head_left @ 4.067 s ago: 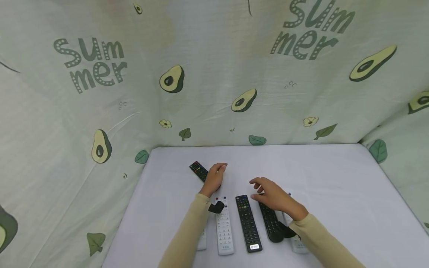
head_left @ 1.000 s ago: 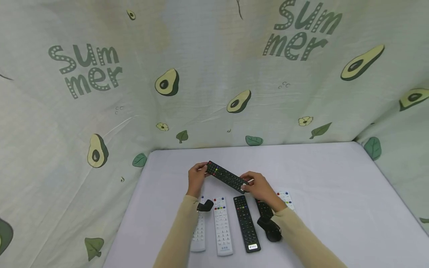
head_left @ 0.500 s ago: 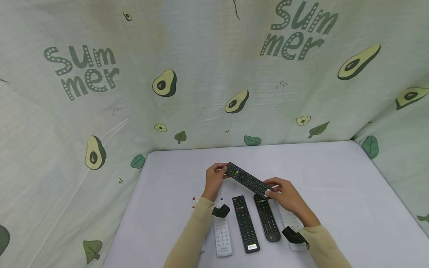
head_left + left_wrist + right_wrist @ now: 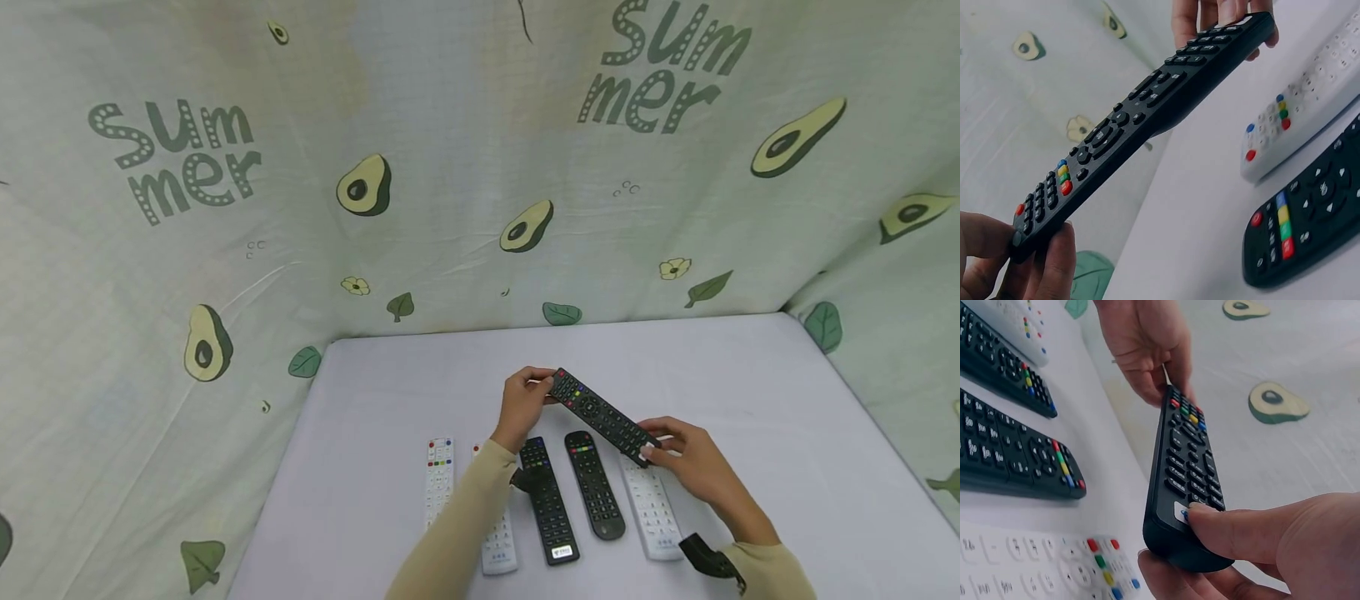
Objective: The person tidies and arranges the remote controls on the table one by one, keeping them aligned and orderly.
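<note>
Both hands hold one black remote control (image 4: 603, 417) above the table, slanted down toward the right in the head view. My left hand (image 4: 522, 404) pinches its far end, near the red and coloured buttons. At the other end my right hand (image 4: 692, 457) grips it, thumb on the face beside a white label (image 4: 1180, 512). In the head view the held remote's lower end overlaps the top of a white remote (image 4: 651, 510) lying on the table. Left of that lies a black remote with a rounded end (image 4: 595, 487).
Another black remote (image 4: 555, 521) with a white label lies farther left, partly behind the left wrist's black camera strap. Two white remotes, one at the far left (image 4: 439, 479) and one under the left sleeve (image 4: 498, 546), continue the row. A printed cloth (image 4: 450, 167) hangs behind the white table (image 4: 375, 400).
The black remote, lying at the back left at first, is picked up by both hands and carried to the right over the row. The head view has shifted slightly.
</note>
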